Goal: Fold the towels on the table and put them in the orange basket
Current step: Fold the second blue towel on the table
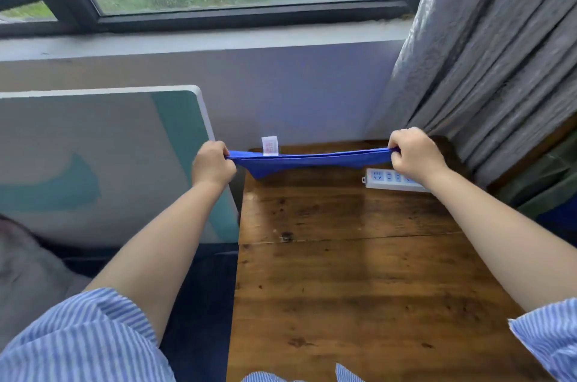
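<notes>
Table (359,272) edge near; both hands stretch towel (309,160) aloft.

Both arms reach straight forward, bare from the striped sleeves down. The left hand (212,164) and right hand (413,152) sit level and wide apart, backs up, fingers (394,144) curled into pinching fists that face each other.

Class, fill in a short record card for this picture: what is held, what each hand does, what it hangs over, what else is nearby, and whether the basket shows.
held item: blue towel, stretched out, white label up
left hand: pinches left end
right hand: pinches right end
surface below: wooden table
nearby: white power strip, grey curtain
orange basket: not in view
</notes>
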### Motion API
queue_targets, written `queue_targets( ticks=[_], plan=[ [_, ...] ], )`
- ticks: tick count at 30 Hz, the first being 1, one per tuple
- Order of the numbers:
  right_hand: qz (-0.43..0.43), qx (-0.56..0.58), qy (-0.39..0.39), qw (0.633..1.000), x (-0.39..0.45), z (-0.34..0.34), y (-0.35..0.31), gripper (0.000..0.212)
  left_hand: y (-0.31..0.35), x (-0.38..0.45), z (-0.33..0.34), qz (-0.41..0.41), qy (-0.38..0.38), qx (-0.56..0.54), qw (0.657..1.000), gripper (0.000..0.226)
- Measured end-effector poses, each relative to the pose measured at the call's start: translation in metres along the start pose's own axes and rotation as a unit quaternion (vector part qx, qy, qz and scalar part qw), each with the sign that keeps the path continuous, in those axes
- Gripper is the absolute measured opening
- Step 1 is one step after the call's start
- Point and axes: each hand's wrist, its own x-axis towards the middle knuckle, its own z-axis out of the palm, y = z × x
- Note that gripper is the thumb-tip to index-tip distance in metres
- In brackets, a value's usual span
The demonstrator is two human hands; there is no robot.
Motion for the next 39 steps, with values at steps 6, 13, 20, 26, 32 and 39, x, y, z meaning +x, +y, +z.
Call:
queue_targets(
  ticks=[6,13,20,26,32,39],
  plan=[
    [-0.011,-0.044,-0.275,0.96,-0.065,0.056,0.007,0.031,-0.039,-0.063,0.031,0.088,-0.312,0.208,0.923,0.025],
    [-0.025,-0.104,-0.413,0.904,-0.153,0.12,0.009,0.032,-0.072,-0.133,0.068,0.176,-0.446,0.382,0.79,0.021],
    [-0.061,-0.146,-0.431,0.888,-0.223,0.14,0.017,0.03,-0.09,-0.215,0.097,0.155,-0.431,0.389,0.799,0.026],
    [-0.115,-0.192,-0.4,0.889,-0.28,0.154,0.027,0.014,-0.098,-0.279,0.119,0.116,-0.419,0.395,0.809,0.033],
    [-0.111,-0.228,-0.448,0.857,-0.319,0.159,0.034,0.027,-0.105,-0.33,0.123,0.09,-0.445,0.375,0.808,0.032],
    [-0.079,-0.165,-0.373,0.909,-0.298,0.154,0.028,0.015,-0.092,-0.313,0.119,0.067,-0.409,0.35,0.84,0.023]
  ],
)
